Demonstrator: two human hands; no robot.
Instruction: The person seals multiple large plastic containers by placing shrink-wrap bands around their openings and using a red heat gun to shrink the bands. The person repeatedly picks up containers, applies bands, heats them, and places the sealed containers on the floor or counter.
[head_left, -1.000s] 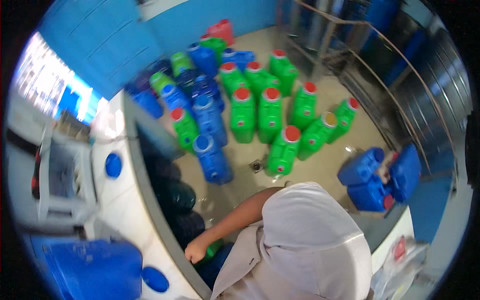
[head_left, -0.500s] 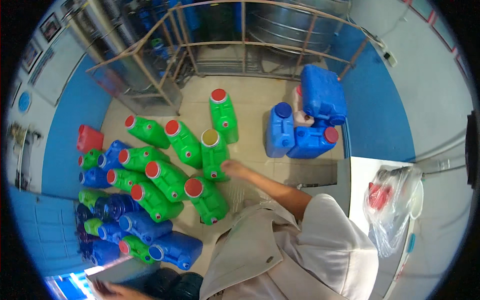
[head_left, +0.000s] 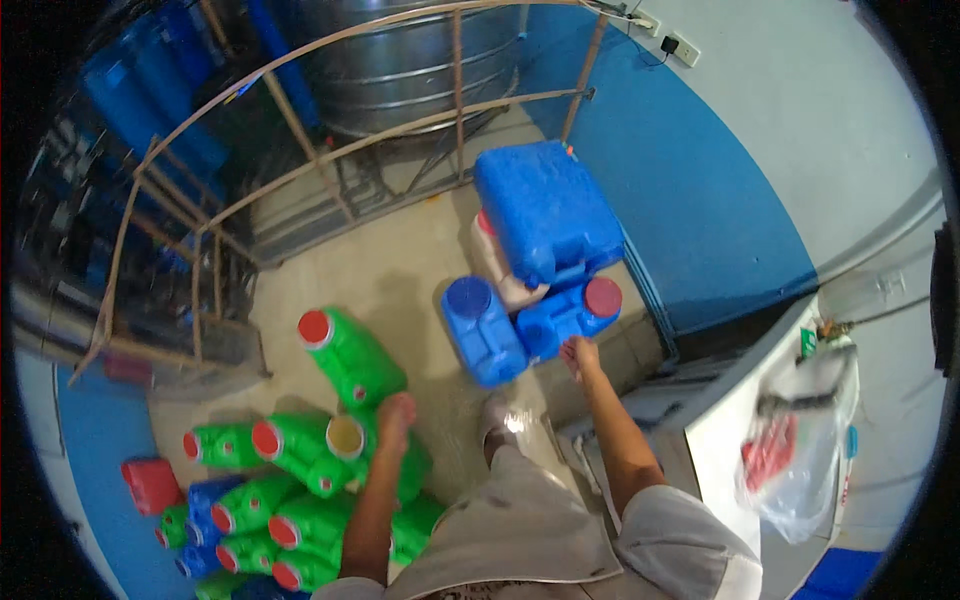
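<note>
My right hand point(head_left: 580, 357) is in front of a blue jug with a red cap point(head_left: 562, 318); its fingers are loosely stretched and hold nothing I can see. Whether they touch the jug cannot be told. My left hand point(head_left: 397, 412) is blurred over the green jugs, beside a red-capped green jug point(head_left: 352, 360) and above a green jug with a yellow cap point(head_left: 410, 470). An upright blue jug with a blue cap point(head_left: 484, 335) stands left of my right hand. A large blue jug point(head_left: 550, 215) lies on top of a pale jug point(head_left: 497, 262) behind it.
Several more green jugs point(head_left: 300, 455) stand at the lower left, with a red container point(head_left: 152, 486) by the wall. A metal railing point(head_left: 330, 155) fences off a ribbed steel tank point(head_left: 420, 70). At right is a white counter point(head_left: 715, 450) with a clear plastic bag point(head_left: 795, 480).
My view has swung right and nearer the blue jugs. My right hand has moved from the green jugs to the blue ones. My left hand has come up from the lower left to the green jugs.
</note>
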